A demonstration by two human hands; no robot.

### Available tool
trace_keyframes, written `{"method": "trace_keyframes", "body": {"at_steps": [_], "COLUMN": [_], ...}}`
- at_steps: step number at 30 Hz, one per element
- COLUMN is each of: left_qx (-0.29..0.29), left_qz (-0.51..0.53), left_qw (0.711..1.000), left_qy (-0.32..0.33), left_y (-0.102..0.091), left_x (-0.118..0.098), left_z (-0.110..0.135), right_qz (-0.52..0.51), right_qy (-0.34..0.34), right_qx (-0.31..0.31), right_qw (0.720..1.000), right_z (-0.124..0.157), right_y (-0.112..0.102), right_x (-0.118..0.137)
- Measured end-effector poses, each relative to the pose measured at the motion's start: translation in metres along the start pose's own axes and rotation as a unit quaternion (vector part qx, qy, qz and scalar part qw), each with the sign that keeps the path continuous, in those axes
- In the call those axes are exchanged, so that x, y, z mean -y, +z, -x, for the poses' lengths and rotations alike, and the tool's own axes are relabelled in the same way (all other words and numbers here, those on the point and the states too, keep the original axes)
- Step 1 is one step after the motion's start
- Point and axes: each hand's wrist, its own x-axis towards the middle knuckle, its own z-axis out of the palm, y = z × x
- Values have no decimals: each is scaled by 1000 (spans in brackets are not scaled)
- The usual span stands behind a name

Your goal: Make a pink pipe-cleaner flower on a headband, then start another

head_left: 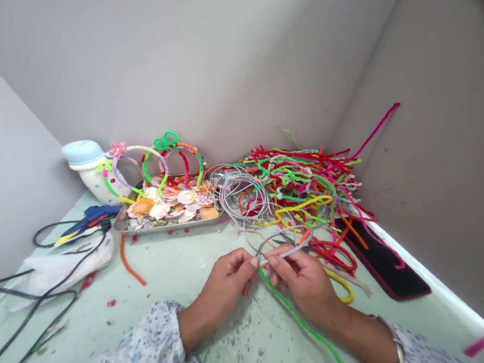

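My left hand [229, 277] is closed in a pinch, thumb against fingers, at one end of a green pipe cleaner [300, 317]. The pipe cleaner trails down between my wrists toward the front edge of the view. Close beside it, my right hand [305, 281] pinches a thin grey-white strip [286, 253] bent into a loop that rises just above both hands. Strip and pipe cleaner meet between my fingertips; whether they are joined cannot be seen. Behind my right hand lie scissors with red handles [346, 253], their blades partly hidden by the loop.
Several pipe cleaners [306, 181] are heaped at the back right, beside a grey wire coil [243, 198]. A metal tray [173, 227] of shells has wrapped headbands [144, 167] standing in it. A white container [98, 175], black cable [35, 304] and dark flat case [387, 264] lie around.
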Motion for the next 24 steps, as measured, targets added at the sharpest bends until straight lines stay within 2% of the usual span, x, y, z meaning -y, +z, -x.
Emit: {"method": "trace_keyframes", "body": {"at_steps": [10, 14, 18, 24], "left_qx": [10, 30, 47, 61], "left_qz": [18, 32, 32, 20], "left_qw": [999, 999, 998, 998], "left_qy": [-24, -31, -31, -13], "left_y": [0, -1, -2, -2], "left_x": [-4, -2, -2, -2], "left_z": [0, -1, -1, -1], "right_qz": [-6, 1, 3, -38], "right_qy": [-10, -30, -18, -28], "right_qx": [7, 11, 15, -2], "right_qw": [1000, 999, 1000, 999], "right_z": [-1, -5, -4, -3], "right_y": [1, 0, 0, 4], "right_x": [0, -3, -2, -16]}}
